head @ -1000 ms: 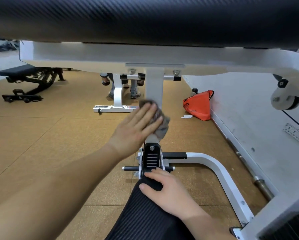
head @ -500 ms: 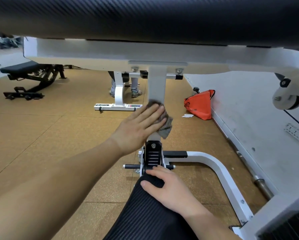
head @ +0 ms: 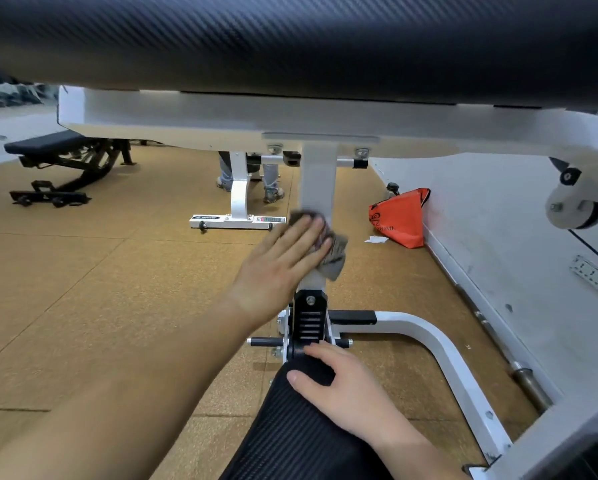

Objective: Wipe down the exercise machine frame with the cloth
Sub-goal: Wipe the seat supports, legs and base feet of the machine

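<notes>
The left hand (head: pixel 276 263) covers most of the cloth (head: pixel 336 259).

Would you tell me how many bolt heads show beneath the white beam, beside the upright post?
2 bolt heads: one left of the post, one right of it; others may hide behind it.

Upright post (head: pixel 318 181) stands at centre beneath the crossbeam (head: pixel 221 123), which lies under the upper pad (head: pixel 290 39). Left hand (head: pixel 280 268) presses the cloth (head: pixel 335 263) against the post, above the bracket (head: pixel 309 320). Right hand (head: pixel 339 386) rests on the lower pad (head: pixel 290 431), just before the bracket. Bag (head: pixel 399 220) sits to the right, against the wall (head: pixel 498 244); bench (head: pixel 65 161) at far left.
</notes>
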Tool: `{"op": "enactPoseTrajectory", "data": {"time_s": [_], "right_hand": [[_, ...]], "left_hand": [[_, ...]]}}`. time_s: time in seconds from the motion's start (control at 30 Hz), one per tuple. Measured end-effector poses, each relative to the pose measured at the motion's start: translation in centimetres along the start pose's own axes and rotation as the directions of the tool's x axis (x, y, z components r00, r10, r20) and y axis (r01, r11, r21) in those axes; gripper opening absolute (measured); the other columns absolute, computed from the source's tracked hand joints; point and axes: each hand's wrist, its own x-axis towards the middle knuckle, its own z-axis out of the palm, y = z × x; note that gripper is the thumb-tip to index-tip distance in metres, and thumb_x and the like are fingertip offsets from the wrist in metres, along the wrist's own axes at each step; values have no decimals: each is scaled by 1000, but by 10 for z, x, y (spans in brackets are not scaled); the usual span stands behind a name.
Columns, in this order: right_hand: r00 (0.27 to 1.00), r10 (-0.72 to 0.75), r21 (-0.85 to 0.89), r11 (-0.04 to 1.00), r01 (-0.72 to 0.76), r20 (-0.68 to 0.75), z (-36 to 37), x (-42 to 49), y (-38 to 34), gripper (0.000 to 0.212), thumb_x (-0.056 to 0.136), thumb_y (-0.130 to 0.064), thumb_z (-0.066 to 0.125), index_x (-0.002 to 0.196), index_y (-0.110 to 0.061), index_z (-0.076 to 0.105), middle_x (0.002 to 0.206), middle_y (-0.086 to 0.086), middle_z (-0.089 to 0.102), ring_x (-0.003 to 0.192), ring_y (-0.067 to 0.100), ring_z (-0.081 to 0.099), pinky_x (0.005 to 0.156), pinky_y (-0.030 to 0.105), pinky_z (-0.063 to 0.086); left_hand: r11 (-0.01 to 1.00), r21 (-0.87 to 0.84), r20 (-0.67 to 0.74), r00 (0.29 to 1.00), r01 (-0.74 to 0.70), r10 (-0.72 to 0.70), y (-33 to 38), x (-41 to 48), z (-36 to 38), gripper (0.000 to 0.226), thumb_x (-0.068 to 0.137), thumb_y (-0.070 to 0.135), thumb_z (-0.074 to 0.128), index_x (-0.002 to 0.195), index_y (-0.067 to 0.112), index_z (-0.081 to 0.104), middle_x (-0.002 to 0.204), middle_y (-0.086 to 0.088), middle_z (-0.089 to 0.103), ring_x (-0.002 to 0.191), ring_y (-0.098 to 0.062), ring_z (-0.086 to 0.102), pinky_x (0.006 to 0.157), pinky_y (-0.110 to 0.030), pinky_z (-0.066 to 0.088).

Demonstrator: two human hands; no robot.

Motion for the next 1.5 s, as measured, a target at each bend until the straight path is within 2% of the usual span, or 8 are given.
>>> {"op": "enactPoseTrajectory", "data": {"time_s": [0.23,0.47,0.8,0.9,1.03,1.17,1.33,1.5], "right_hand": [[989,89,53,995,-83,-117,-2,-3,-4,82,83,-68,68,151,-29,44,137,-21,45,118,-5,42,96,17,36],[991,104,55,993,-100,-78,-2,-2,-3,80,82,-71,65,148,-28,48,138,-21,46,121,-1,48,97,19,40],[981,112,91,991,-98,-157,2,1,-5,41,86,-46,53,126,-38,54,117,-18,63,111,3,60,89,24,51],[951,166,240,965,-103,-262,-2,-1,-2,27,100,-33,44,126,-35,52,115,-14,65,109,11,61,95,38,50],[882,361,678,732,-68,-301,-6,1,4,51,98,-63,43,139,-36,58,134,-18,64,129,6,56,116,39,39],[851,462,831,554,-57,-249,-14,5,5,30,103,-44,58,119,-22,69,107,-2,78,105,14,73,103,44,54],[741,622,855,502,-132,-251,-29,14,24,32,103,-44,56,126,-22,62,114,1,73,105,22,71,100,49,56],[811,576,857,466,-222,-103,-33,35,26,28,99,-44,64,109,-19,72,97,4,80,94,26,76,95,50,59]], "left_hand": [[956,0,75,953,-293,292,-15,-21,-9,84,92,5,60,163,16,17,170,-12,8,158,-28,5,129,-47,10],[932,-253,-125,947,259,-297,-5,57,-43,78,95,9,59,161,10,18,170,-20,-1,158,-37,0,125,-53,23],[952,-295,125,984,-88,129,24,-37,11,83,87,3,67,160,18,29,170,-8,15,157,-27,18,120,-46,36],[836,-545,108,994,60,0,52,-39,-6,64,93,6,64,153,19,45,160,-6,42,138,-27,51,99,-41,55],[470,-793,196,893,387,-405,99,-40,-20,49,99,7,60,145,21,57,151,4,52,138,-9,45,117,-24,35],[275,-897,324,938,346,-123,129,-33,-35,46,98,13,56,141,31,58,138,16,62,129,-1,55,110,-27,44],[526,-681,332,855,510,-400,129,-45,-27,43,96,25,51,136,25,65,137,5,64,125,-16,55,106,-32,45],[663,-428,441,782,615,-441,125,-48,-16,32,94,34,55,122,24,67,126,2,56,113,-23,53,82,-40,53]]}}
